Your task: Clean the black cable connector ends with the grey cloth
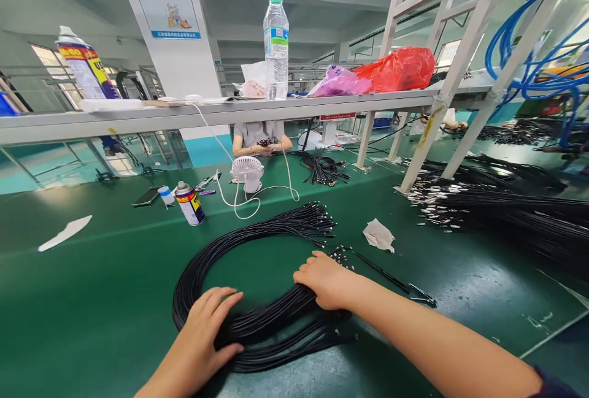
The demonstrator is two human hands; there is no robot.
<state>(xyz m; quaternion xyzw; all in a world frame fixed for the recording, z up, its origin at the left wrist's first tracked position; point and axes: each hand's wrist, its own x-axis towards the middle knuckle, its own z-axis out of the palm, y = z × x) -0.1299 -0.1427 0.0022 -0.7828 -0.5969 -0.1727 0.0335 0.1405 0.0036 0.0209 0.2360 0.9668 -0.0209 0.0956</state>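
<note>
A thick bundle of black cables (184, 281) lies in a C-shaped curve on the green table, both ends toward the right. My left hand (205, 327) straddles the lower left part of the bundle, fingers on its inner side and thumb on its outer side. Closed over the lower arm of the bundle, close to its tips, is my right hand (324, 278); its palm hides part of the cables. Several looser cables (294, 346) fan out below. Right of the hand lies a thin black tool with a forked end (396, 278), its kind unclear.
A crumpled tissue (379, 235), a spray can (189, 203) and a small white fan (247, 172) with its cord stand beyond the bundle. More black cables (497, 202) are piled at right. A shelf (322, 105) crosses overhead; another person (260, 137) sits opposite.
</note>
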